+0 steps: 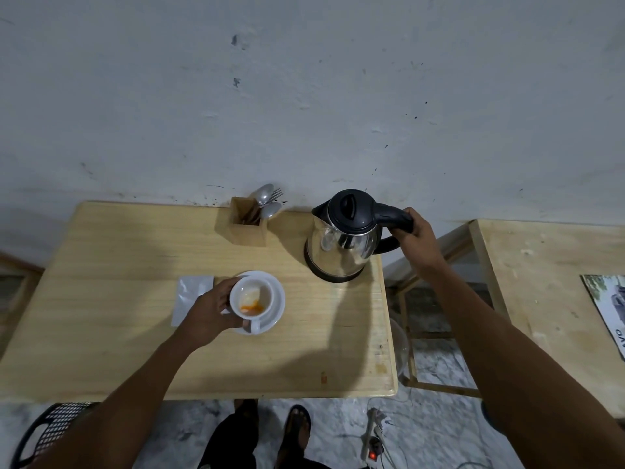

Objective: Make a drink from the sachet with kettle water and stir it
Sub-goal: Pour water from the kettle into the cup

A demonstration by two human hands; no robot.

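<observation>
A white cup [252,297] stands on a white saucer [275,308] near the middle of the wooden table [135,333]; orange and pale powder lies in its bottom. My left hand [209,311] wraps around the cup's left side. Just left of it lies a silver sachet [189,296], partly under my hand. A steel kettle [343,242] with a black lid stands at the table's back right, lid closed. My right hand [414,236] grips its black handle.
A wooden holder [245,225] with spoons and a fork stands against the wall left of the kettle. A second wooden table [548,299] is to the right, across a gap. A power strip [373,445] lies on the floor; a black basket [50,431] sits at bottom left.
</observation>
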